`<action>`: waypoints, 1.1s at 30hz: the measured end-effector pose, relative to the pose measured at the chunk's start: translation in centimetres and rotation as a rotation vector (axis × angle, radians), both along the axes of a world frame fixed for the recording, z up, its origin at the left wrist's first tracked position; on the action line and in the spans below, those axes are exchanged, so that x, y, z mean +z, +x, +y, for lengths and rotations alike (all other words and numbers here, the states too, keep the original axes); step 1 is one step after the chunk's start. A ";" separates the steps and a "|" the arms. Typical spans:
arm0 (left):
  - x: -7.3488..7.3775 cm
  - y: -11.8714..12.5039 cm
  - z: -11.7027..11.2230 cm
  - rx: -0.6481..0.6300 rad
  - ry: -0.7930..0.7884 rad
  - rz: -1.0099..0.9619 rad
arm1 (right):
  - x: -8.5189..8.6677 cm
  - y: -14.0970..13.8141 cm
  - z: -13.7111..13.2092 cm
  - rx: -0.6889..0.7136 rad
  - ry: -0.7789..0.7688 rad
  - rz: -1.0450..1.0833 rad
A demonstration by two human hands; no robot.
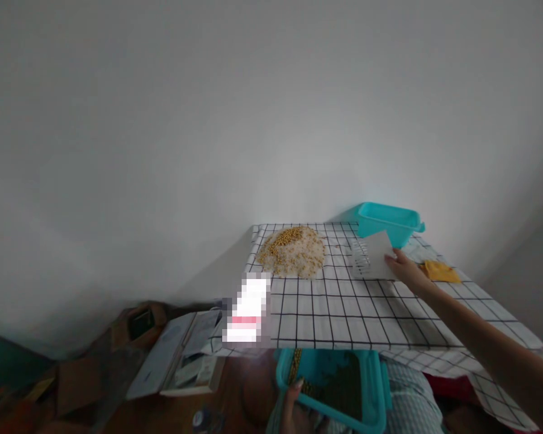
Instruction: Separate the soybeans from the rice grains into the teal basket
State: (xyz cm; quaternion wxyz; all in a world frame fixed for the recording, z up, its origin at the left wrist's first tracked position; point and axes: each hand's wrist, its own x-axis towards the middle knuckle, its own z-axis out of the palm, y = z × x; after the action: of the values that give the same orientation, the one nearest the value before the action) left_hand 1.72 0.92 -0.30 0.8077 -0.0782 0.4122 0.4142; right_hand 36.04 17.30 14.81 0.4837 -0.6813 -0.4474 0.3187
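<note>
I have the right hand [402, 266] gripping a white slotted plastic piece [378, 257]; left hand [290, 405] clasps a teal rectangular plastic tub [374, 392], yellow beans [295, 365] already inside; left of right grip, a pale-and-yellow grain heap [304, 255] lies mixed.

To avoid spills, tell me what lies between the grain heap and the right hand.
In the head view, going from the heap: a strip of checked cloth, then the white slotted piece that the right hand holds.
</note>
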 end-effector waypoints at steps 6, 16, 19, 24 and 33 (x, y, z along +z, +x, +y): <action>-0.6 0.1 0.4 0.039 -0.046 0.054 | -0.9 -2.9 3.4 0.032 -0.056 0.068; -1.5 0.3 0.4 0.087 -0.115 0.076 | -1.6 -7.4 5.9 0.082 -0.085 0.085; -1.6 0.3 0.4 0.087 -0.103 0.084 | -1.6 -8.2 6.2 0.081 -0.088 0.123; -1.2 0.4 0.5 0.097 -0.114 0.100 | -1.5 -9.0 6.6 0.053 -0.085 0.207; -0.4 0.3 0.4 0.067 -0.079 0.084 | -1.2 -8.7 6.2 0.033 -0.083 0.289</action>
State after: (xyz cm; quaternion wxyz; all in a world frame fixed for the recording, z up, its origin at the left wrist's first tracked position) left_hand 2.00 1.30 -0.66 0.7718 -0.1063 0.4588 0.4272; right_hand 27.39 23.48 13.57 0.5092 -0.6404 -0.3704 0.4397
